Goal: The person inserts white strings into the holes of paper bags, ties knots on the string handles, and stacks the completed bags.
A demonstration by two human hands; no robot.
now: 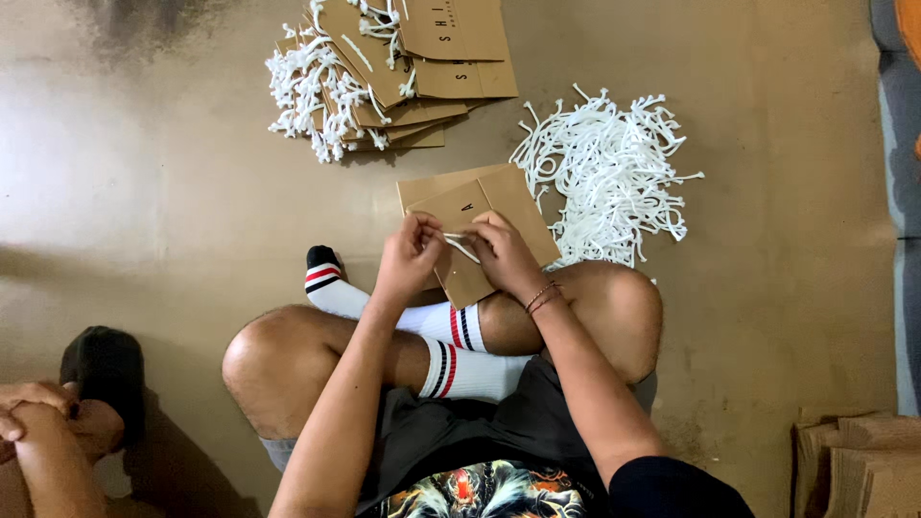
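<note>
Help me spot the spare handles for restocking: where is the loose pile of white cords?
In the head view, the loose pile of white cords lies on the floor right of centre, just beyond the person's right knee, beside the brown paper bag.

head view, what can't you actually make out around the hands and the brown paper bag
- Cord end: hidden between left hand and right hand.
- Brown paper bag: near edge covered by both hands.
- Cardboard stack: cut by the frame's bottom right corner.
- Other person's hand: cut by the left edge.
</note>
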